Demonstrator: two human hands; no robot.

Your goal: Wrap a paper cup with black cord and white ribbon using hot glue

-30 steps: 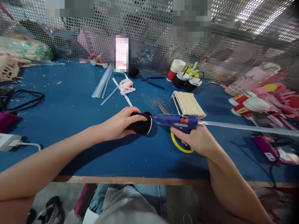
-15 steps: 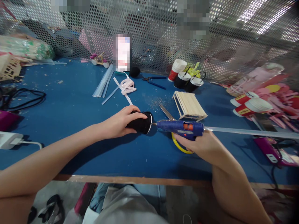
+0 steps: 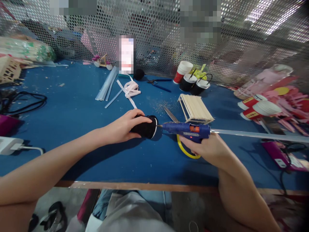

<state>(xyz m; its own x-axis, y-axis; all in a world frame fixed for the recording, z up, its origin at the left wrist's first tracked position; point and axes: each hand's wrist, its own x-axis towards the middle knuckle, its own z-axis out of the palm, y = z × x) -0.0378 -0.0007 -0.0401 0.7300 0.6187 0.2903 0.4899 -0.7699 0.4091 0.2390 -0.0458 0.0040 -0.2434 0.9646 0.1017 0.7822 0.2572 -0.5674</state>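
Observation:
My left hand (image 3: 123,127) is wrapped round a black paper cup (image 3: 146,129) lying on its side on the blue table (image 3: 72,112), its white rim facing right. My right hand (image 3: 207,146) grips a blue hot glue gun (image 3: 187,130) with a long clear glue stick (image 3: 253,135) trailing out to the right. The gun's nozzle touches the cup's rim. Yellow-handled scissors (image 3: 180,141) lie on the table under the gun.
A frame of wooden sticks (image 3: 195,109) stands just behind the gun. Cups (image 3: 190,80), pliers (image 3: 159,84), white ribbon (image 3: 130,90) and clear glue sticks (image 3: 106,85) lie farther back by the perforated metal screen. Red cups (image 3: 256,109) and pink pieces sit at right, cables (image 3: 21,101) at left.
My right hand and the glue gun dropped slightly and shifted right, then steadied with the nozzle at the cup's rim. My left hand and the cup stayed in place.

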